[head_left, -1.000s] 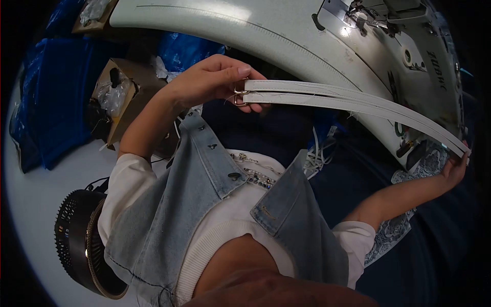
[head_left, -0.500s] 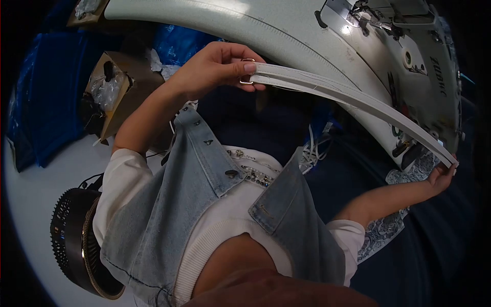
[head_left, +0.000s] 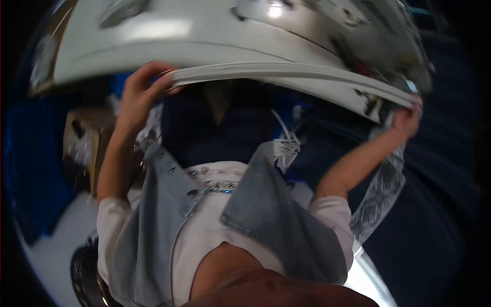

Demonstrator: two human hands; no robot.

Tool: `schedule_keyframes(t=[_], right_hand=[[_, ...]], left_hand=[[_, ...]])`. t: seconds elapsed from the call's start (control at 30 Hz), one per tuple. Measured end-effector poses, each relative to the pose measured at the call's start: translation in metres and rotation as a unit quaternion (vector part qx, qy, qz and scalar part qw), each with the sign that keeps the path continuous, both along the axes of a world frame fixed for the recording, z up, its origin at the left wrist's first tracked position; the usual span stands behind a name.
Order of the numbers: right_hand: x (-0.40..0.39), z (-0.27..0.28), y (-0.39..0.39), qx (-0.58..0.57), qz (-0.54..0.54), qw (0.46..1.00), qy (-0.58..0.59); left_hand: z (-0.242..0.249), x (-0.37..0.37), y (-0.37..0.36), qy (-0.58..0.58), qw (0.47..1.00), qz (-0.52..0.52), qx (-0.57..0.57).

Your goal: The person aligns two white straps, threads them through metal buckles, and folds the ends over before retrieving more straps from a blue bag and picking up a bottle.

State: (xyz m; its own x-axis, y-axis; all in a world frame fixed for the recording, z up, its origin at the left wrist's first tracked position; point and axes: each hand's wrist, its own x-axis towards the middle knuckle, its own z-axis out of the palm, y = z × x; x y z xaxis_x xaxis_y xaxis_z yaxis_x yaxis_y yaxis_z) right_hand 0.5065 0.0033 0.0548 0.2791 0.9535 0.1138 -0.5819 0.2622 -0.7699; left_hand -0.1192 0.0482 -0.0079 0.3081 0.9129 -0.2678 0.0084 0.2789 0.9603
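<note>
A long white strap (head_left: 286, 68) is stretched between my two hands, in front of the pale sewing table's edge. At its left end, my left hand (head_left: 146, 89) pinches it between thumb and fingers; the metal buckle seen there earlier is blurred. The strap's other end is in the closed fingers of my right hand (head_left: 407, 120), at the right side of the view. Both strap and hands are smeared by motion.
The pale table (head_left: 204, 38) curves across the top, with a sewing machine (head_left: 286, 15) on it. At the left are an open cardboard box (head_left: 97, 138) and blue plastic (head_left: 33, 163). White cords (head_left: 286, 146) hang near my lap, and patterned fabric (head_left: 378, 199) lies at the right.
The view has shifted. My left hand with its strap end appears further left and slightly lower; my right hand has moved up and left in the view. Both still hold the strap.
</note>
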Motion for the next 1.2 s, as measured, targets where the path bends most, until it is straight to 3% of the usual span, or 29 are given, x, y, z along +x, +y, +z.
schedule_keyframes(t=[0.03,0.07,0.23,0.3,0.43,0.67,0.73,0.83,0.97,1.03,1.2], right_hand=[[-0.052,0.007,0.004,-0.073,-0.248,0.963,-0.076],[-0.066,0.005,0.002,-0.044,-0.277,0.951,-0.126],[-0.116,-0.004,-0.012,-0.023,-0.230,0.966,-0.114],[-0.126,-0.019,-0.009,-0.017,-0.209,0.972,-0.103],[-0.145,-0.046,-0.002,-0.067,-0.177,0.977,-0.102],[-0.154,-0.070,0.000,-0.140,-0.146,0.968,-0.151],[-0.154,-0.081,0.004,-0.224,-0.200,0.903,-0.308],[-0.154,-0.089,0.005,-0.263,-0.217,0.876,-0.341],[-0.151,-0.085,0.001,-0.273,-0.219,0.879,-0.323],[-0.146,-0.084,-0.002,-0.269,-0.176,0.923,-0.213],[-0.139,-0.080,-0.011,-0.226,-0.087,0.964,-0.110]], left_hand=[[-0.005,-0.003,0.000,0.007,1.000,0.021,0.017],[-0.006,-0.007,0.000,0.035,0.999,0.038,0.007],[-0.020,-0.056,0.023,0.030,0.997,0.045,0.062],[-0.027,-0.076,0.035,0.079,0.989,0.117,0.054],[-0.038,-0.106,0.058,0.087,0.987,0.122,0.063],[-0.022,-0.119,0.073,0.208,0.967,0.114,0.093],[-0.022,-0.121,0.077,0.243,0.960,0.103,0.092],[-0.026,-0.123,0.084,0.269,0.953,0.086,0.110],[-0.028,-0.130,0.089,0.251,0.960,0.083,0.091],[-0.027,-0.129,0.090,0.243,0.962,0.084,0.090],[-0.022,-0.134,0.095,0.165,0.978,0.129,0.019]])
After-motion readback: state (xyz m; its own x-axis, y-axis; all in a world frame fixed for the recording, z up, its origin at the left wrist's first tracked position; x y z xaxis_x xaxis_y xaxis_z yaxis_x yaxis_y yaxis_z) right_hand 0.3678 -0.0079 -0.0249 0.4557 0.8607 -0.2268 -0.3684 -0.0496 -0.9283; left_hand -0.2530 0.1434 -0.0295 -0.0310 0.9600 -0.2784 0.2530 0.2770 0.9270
